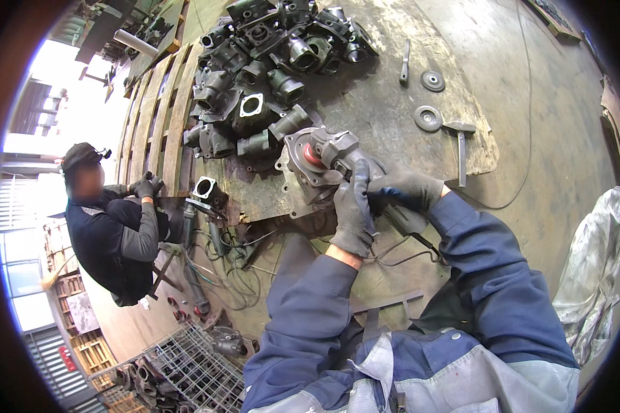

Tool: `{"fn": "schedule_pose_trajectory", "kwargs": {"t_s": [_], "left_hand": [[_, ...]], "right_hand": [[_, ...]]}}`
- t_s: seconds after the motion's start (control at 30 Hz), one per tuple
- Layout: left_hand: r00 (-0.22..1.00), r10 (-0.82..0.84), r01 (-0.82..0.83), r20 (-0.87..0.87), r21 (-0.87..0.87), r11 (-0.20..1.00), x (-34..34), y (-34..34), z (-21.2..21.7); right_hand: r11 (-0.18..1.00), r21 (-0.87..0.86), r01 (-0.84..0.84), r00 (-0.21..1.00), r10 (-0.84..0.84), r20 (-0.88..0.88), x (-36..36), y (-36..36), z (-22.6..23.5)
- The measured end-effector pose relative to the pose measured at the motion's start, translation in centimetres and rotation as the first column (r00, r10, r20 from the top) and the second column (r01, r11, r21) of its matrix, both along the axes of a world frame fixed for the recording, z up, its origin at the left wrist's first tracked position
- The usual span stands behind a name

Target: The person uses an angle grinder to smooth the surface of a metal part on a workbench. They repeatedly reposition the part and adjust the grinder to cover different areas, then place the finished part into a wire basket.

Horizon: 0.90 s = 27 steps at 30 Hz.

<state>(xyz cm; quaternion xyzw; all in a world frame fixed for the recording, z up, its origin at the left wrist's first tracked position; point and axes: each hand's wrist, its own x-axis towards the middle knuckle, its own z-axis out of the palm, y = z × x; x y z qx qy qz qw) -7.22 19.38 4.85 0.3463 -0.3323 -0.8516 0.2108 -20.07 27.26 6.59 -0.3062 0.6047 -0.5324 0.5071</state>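
Observation:
Both of my gloved hands are wrapped round an angle grinder (pixel 399 219), its grey body slanting down to the right with a cord at its end. My left hand (pixel 355 219) grips near the grinder's head, and my right hand (pixel 405 184) closes on the body just behind. At the head, a red disc (pixel 313 155) lies against or just over a grey metal casting (pixel 297 153) with a round flange and bolt holes. The casting rests by the near edge of a worn wooden table (pixel 393 96). Whether the disc spins cannot be told.
Black castings (pixel 255 89) are heaped at the table's far left. A hammer (pixel 461 148), two grinding discs (pixel 428 118) and a handled tool (pixel 404 63) lie to the right. A co-worker (pixel 110 220) sits at left by a pallet (pixel 151 117). Cables (pixel 238 275) and a wire basket (pixel 193 365) are below.

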Motion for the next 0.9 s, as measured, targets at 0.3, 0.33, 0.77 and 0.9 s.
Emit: {"fn": "schedule_pose_trajectory", "kwargs": {"t_s": [0.3,0.33,0.77,0.9], "left_hand": [[0.995,-0.015,0.023,-0.102,0.073,0.997,-0.3,-2.3,-0.9],[0.992,-0.015,0.023,-0.129,0.06,0.998,-0.3,-2.3,-0.8],[0.996,-0.051,0.051,-0.068,-0.001,0.999,-0.1,-2.6,-1.1],[0.994,-0.031,0.036,-0.102,0.047,0.998,-0.3,-2.5,-1.3]], "right_hand": [[0.997,0.062,0.054,0.994,-0.059,0.093,0.6,-1.8,-0.1],[0.997,0.056,0.056,0.992,-0.062,0.11,0.7,-1.7,0.0],[0.99,0.079,-0.118,0.989,0.124,-0.082,0.3,-1.0,0.2],[0.996,0.067,0.06,0.959,-0.076,0.272,0.8,-1.0,0.7]]}}
